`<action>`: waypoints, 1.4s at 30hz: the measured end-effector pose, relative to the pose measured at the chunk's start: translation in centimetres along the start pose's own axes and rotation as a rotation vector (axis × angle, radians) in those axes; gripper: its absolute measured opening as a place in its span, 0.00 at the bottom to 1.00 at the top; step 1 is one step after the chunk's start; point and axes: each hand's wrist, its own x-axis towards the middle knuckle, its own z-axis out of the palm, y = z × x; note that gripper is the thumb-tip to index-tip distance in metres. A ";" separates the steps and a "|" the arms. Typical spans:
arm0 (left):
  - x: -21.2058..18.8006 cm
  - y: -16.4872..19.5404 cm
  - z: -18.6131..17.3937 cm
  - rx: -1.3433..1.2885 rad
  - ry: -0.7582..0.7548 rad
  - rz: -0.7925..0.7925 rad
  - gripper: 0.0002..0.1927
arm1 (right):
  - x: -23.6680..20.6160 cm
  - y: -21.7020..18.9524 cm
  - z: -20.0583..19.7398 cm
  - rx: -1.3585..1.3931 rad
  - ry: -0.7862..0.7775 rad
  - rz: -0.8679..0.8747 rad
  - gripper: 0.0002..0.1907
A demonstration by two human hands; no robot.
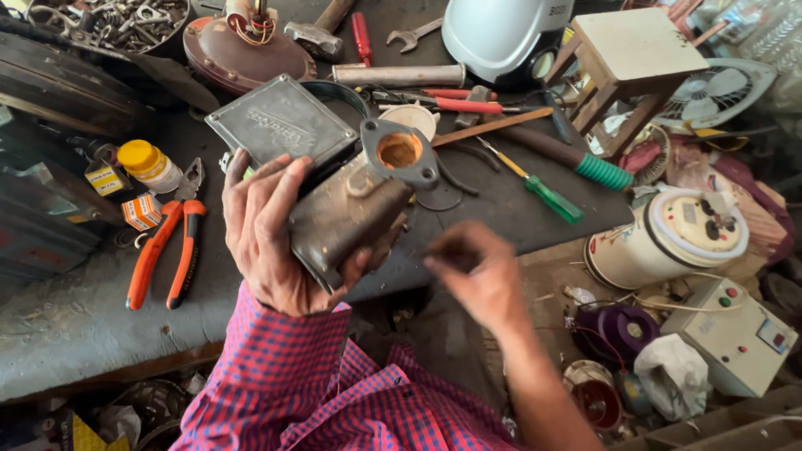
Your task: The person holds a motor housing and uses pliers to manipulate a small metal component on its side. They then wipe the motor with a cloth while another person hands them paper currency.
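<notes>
My left hand [266, 238] grips a grimy grey metal pump housing [355, 205], tilted so its round rusty flanged opening [399, 151] faces up and away. A flat rectangular metal cover plate [281, 123] sticks out behind the housing. My right hand [478, 273] is blurred, just right of and below the housing, fingers pinched together; whether something small is in them cannot be told. The left sleeve is red and blue checked.
Orange-handled pliers [165, 250] lie left on the grey workbench [75, 317]. A yellow-capped bottle [149, 164], hammer [313, 35], green-handled screwdrivers [547, 195], spanner [411, 34] and wooden stool [626, 63] crowd the bench. A white cylindrical appliance [668, 238] and switch box [735, 334] sit right.
</notes>
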 end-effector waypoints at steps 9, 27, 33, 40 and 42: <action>-0.4 -1.1 0.3 -0.022 -0.004 0.057 0.40 | -1.8 0.4 4.5 -0.027 0.076 -0.118 0.08; 9.2 2.7 -2.8 -0.064 -0.703 -0.195 0.64 | -2.7 0.3 6.2 0.054 0.094 -0.049 0.14; 10.9 2.0 -0.1 0.053 -0.784 -0.058 0.67 | -3.8 0.1 5.8 0.035 0.057 -0.160 0.11; 10.3 0.5 0.9 -0.005 -0.796 -0.022 0.59 | -1.9 0.8 7.0 -0.077 0.121 -0.049 0.17; 10.7 0.7 0.7 -0.038 -0.750 -0.013 0.60 | -1.5 0.9 7.2 -0.136 0.147 -0.078 0.19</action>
